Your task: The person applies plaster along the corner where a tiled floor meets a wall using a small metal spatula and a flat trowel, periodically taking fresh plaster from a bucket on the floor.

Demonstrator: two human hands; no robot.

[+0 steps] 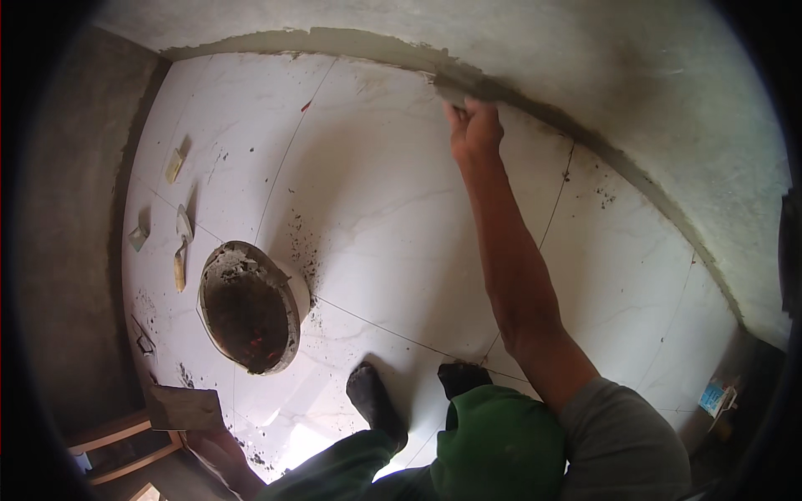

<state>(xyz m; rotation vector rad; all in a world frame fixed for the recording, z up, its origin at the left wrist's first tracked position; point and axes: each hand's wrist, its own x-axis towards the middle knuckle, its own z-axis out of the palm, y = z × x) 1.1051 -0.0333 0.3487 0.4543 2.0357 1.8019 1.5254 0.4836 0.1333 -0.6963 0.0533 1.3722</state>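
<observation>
My right hand [478, 129] is stretched far forward, closed on a flat, dark grey plate-like tool [461, 83]. The tool is blurred and lies against the foot of the wall, on the band of wet grey mortar [359, 43]. Low on the left, my left hand [219, 455] grips a flat grey-brown board [185, 409] from below; its fingers are partly hidden. Between the two, nearer the left hand, stands a white bucket [299, 294] with a mortar-crusted rim and dark contents.
On the white tiled floor [401, 250], left of the bucket, lie a wooden-handled trowel [180, 250], a pale yellowish block [175, 165] and a small pale piece [138, 239]. Mortar crumbs [302, 242] are scattered beside the bucket. A wooden frame [125, 430] stands lower left; a blue-and-white package [714, 397] lower right.
</observation>
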